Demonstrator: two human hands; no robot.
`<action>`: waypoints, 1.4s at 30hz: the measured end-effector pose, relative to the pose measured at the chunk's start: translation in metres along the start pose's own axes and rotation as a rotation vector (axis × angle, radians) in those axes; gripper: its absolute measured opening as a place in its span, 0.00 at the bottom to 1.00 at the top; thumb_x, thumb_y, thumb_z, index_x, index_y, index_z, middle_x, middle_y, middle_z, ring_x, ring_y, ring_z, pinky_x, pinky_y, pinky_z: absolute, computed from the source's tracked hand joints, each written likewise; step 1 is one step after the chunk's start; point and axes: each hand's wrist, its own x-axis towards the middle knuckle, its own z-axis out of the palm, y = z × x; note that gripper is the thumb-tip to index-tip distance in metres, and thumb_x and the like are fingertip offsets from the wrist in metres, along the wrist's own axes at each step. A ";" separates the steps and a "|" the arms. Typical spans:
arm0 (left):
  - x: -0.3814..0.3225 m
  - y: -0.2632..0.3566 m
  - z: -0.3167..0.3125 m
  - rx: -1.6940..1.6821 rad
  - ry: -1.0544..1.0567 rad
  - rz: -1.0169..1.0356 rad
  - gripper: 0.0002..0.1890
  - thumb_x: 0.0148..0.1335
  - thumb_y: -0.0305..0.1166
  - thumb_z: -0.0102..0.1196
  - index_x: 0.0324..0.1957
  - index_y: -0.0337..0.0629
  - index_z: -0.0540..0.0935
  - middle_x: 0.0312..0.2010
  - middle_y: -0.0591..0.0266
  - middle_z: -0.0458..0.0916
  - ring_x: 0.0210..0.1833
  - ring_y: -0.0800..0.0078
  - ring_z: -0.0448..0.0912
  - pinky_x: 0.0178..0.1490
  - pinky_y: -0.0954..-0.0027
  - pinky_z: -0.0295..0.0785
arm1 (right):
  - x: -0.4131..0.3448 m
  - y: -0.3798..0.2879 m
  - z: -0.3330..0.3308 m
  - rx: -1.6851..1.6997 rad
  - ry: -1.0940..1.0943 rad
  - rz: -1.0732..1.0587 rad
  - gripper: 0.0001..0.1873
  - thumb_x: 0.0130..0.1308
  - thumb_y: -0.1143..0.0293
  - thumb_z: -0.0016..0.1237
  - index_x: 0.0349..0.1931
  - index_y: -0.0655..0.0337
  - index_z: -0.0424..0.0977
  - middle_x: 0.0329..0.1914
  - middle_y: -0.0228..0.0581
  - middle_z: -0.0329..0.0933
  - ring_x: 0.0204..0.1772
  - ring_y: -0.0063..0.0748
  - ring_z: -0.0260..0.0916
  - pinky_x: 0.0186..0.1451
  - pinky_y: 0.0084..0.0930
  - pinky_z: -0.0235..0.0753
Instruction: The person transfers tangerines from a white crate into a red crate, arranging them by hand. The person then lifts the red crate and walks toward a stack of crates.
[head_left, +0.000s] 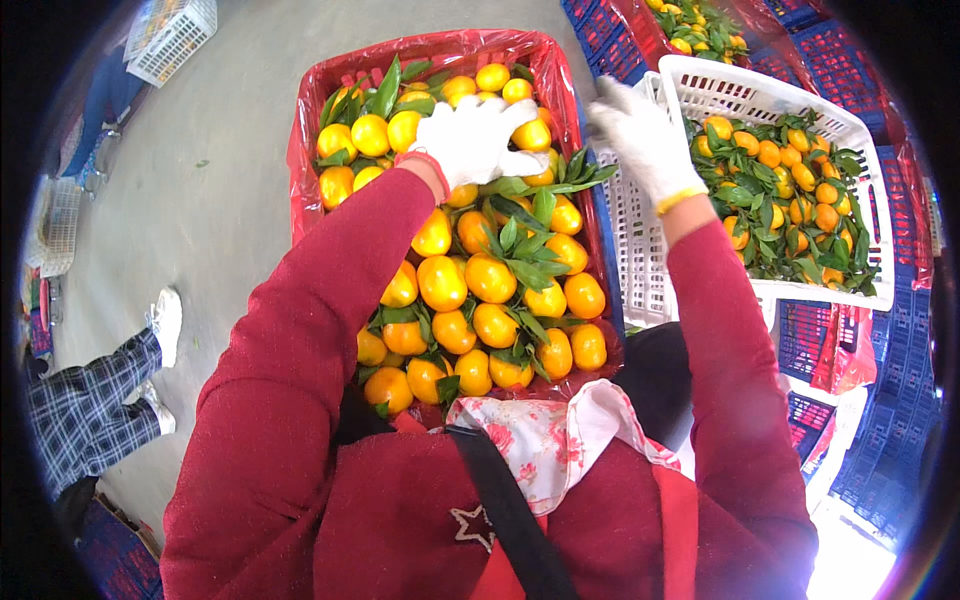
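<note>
A crate lined with red plastic film (300, 161) stands before me, filled with orange citrus fruits (442, 283), some with green leaves. Over its upper part, my left hand (480, 139) in a white glove lies palm down on the fruits, fingers spread; whether it grips one is hidden. My right hand (641, 135), also gloved in white, is above the gap between this crate and the white plastic crate (780, 82) at the right. Its fingertips are blurred near the red-lined crate's right edge, and no fruit shows in it. Smaller leafy citrus fruits (802, 176) fill the white crate.
Another white crate (637, 247) sits partly under the filled one. Blue crates (832, 67) with red film stand along the right. At the left are a person's plaid-trousered legs (97, 405), another person's legs (105, 105) and a white basket (176, 45).
</note>
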 end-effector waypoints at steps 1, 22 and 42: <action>0.002 -0.001 -0.002 0.001 -0.024 -0.021 0.43 0.64 0.70 0.54 0.74 0.56 0.73 0.65 0.52 0.80 0.67 0.47 0.77 0.66 0.42 0.74 | -0.004 0.005 -0.023 0.016 0.033 -0.044 0.31 0.75 0.51 0.48 0.69 0.63 0.76 0.67 0.54 0.82 0.70 0.50 0.78 0.73 0.37 0.75; 0.012 -0.001 -0.010 -0.052 -0.173 -0.048 0.49 0.65 0.71 0.53 0.82 0.57 0.64 0.77 0.45 0.66 0.79 0.42 0.65 0.77 0.33 0.58 | -0.031 0.058 -0.106 -0.373 -0.215 0.140 0.26 0.73 0.47 0.44 0.60 0.53 0.81 0.65 0.49 0.81 0.67 0.57 0.77 0.70 0.47 0.75; -0.001 0.004 0.003 -0.046 0.099 -0.038 0.43 0.60 0.66 0.64 0.65 0.42 0.75 0.55 0.44 0.82 0.55 0.43 0.84 0.60 0.47 0.79 | 0.013 -0.046 0.046 -0.167 -0.294 -0.019 0.29 0.70 0.53 0.52 0.67 0.57 0.77 0.60 0.54 0.84 0.63 0.58 0.81 0.66 0.50 0.79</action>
